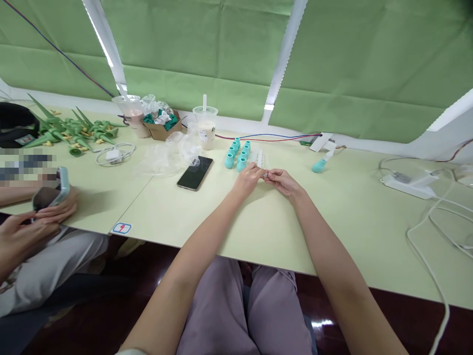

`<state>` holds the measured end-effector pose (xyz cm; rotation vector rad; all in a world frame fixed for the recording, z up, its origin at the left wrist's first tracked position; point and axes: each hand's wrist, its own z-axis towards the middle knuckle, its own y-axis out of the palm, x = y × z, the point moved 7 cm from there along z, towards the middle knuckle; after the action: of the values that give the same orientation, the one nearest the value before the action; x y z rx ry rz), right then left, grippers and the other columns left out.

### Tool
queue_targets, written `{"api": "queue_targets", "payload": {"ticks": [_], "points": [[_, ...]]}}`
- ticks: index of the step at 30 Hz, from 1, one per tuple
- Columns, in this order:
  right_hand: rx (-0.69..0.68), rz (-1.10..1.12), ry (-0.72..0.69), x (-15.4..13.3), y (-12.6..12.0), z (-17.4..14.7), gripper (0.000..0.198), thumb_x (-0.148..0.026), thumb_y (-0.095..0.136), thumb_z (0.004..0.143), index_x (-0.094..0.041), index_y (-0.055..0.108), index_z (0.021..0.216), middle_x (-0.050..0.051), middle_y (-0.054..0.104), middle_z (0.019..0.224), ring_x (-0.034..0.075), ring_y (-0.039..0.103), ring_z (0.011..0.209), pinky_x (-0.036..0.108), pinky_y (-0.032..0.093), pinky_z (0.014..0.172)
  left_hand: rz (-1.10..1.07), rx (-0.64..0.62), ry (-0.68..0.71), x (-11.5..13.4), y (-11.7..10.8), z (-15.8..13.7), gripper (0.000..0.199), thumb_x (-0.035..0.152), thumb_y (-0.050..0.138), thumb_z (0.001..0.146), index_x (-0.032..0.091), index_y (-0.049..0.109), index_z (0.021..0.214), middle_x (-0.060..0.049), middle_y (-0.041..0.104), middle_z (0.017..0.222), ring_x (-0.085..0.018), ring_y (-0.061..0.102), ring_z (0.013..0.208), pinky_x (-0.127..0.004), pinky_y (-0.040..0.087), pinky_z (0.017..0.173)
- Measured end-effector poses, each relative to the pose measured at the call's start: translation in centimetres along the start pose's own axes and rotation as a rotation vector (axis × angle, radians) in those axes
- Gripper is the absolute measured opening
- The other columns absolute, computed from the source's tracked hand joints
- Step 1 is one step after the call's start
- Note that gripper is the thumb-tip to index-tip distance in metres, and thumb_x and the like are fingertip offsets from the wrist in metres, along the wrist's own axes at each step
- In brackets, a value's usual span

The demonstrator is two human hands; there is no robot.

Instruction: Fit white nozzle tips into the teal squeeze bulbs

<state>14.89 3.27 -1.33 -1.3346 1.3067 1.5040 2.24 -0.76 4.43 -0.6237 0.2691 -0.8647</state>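
My left hand (248, 178) and my right hand (283, 181) meet over the table, fingers closed in a pinch. Between the fingertips is a small pale piece (265, 174), too small to name. Just beyond my left hand, several turquoise bulb-shaped pieces (229, 160) with open tops stand in two rows. Beside them lie small clear or white parts (260, 159) in rows, partly hidden by my hands. Farther right, a single turquoise bulb (318, 165) lies on its side with a white strip (330, 151) at its end.
Left of my hands lies a black phone (195, 172), with crumpled clear plastic (158, 157) behind it. Drink cups (205, 129) and a small cardboard box (166, 130) stand at the back. A power strip (408, 185) with cables is at right. A person's hands (55, 212) hold a phone at left.
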Motion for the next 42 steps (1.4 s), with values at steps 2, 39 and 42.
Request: {"api": "queue_targets", "payload": {"ticks": [2, 39, 42], "points": [[0.017, 0.014, 0.014, 0.3, -0.1, 0.1, 0.025, -0.030, 0.085, 0.050, -0.020, 0.070, 0.068, 0.002, 0.071, 0.080, 0.014, 0.067, 0.075, 0.023, 0.055, 0.074, -0.012, -0.005, -0.012, -0.2, 0.1, 0.0, 0.018, 0.014, 0.043, 0.090, 0.015, 0.060, 0.083, -0.004, 0.061, 0.071, -0.014, 0.052, 0.078, -0.024, 0.042, 0.064], [0.014, 0.054, 0.052, 0.4, 0.9, 0.3, 0.032, -0.028, 0.088, 0.040, -0.016, 0.069, 0.063, 0.001, 0.067, 0.064, 0.009, 0.061, 0.056, 0.022, 0.053, 0.063, -0.030, -0.022, 0.044, 0.6, -0.6, -0.4, 0.028, 0.017, 0.035, 0.093, 0.014, 0.062, 0.084, -0.005, 0.063, 0.074, -0.013, 0.053, 0.074, -0.025, 0.046, 0.069], [-0.004, 0.086, 0.021, 0.1, 1.4, 0.3, 0.032, -0.030, 0.086, 0.044, -0.017, 0.069, 0.068, -0.001, 0.067, 0.065, 0.008, 0.060, 0.057, 0.021, 0.053, 0.063, -0.050, 0.017, 0.024, 0.2, -1.1, -0.4, 0.026, 0.018, 0.037, 0.093, 0.015, 0.062, 0.086, -0.005, 0.066, 0.078, -0.013, 0.053, 0.075, -0.025, 0.047, 0.070]]}}
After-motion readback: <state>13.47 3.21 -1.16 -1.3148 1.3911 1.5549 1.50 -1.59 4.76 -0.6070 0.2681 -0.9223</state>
